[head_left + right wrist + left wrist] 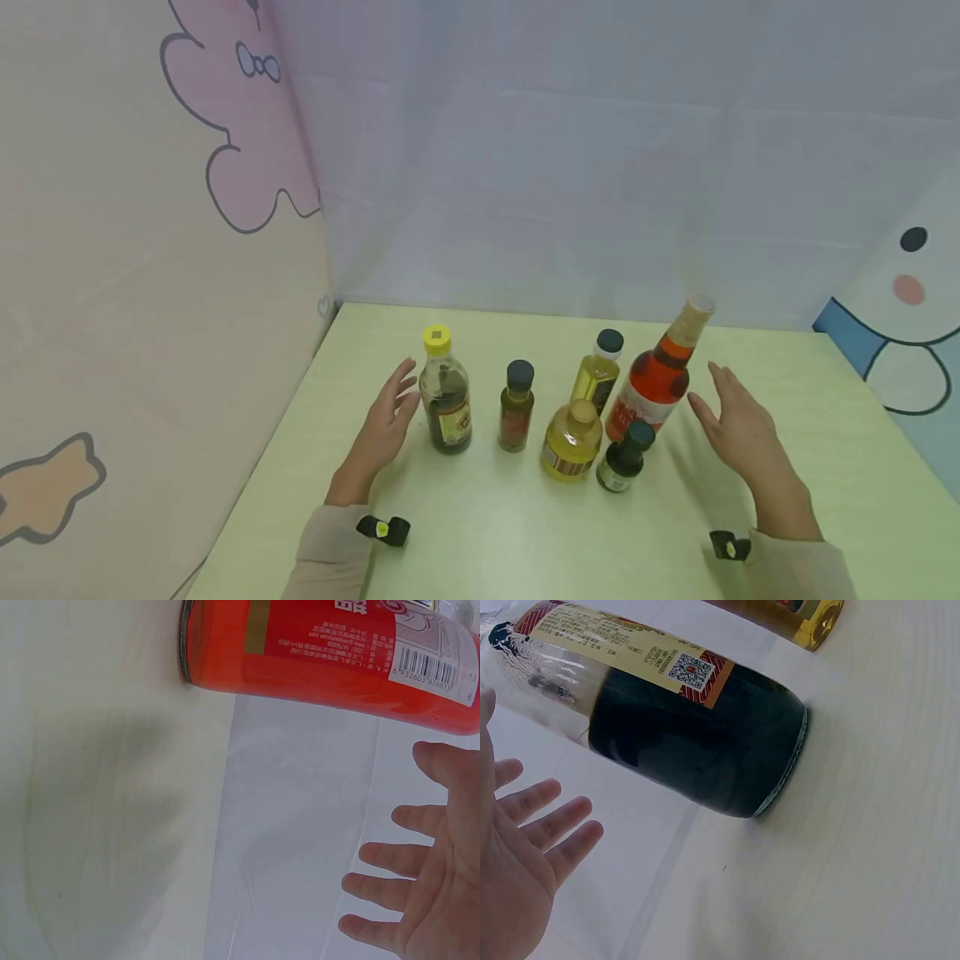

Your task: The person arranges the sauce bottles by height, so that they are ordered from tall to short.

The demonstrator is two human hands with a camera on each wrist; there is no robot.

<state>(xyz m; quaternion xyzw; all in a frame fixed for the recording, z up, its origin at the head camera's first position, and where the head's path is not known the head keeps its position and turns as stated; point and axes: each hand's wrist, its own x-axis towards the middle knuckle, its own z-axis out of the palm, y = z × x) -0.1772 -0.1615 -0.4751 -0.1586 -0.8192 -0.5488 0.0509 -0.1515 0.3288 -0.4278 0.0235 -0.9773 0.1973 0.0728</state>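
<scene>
My left hand is held beside a glass bottle of dark liquid with a yellow cap, its fingers spread and apart from the glass. In the left wrist view, the palm faces that dark bottle. On the other side, my right hand is near a tall bottle of red liquid, fingers extended and holding nothing. The right wrist view has the same red bottle above the spread right hand.
Between the hands stand a small dark-capped bottle, a round yellow bottle, a slim yellow oil bottle and a small dark green-capped bottle. All are on a pale table with a white cloth wall behind.
</scene>
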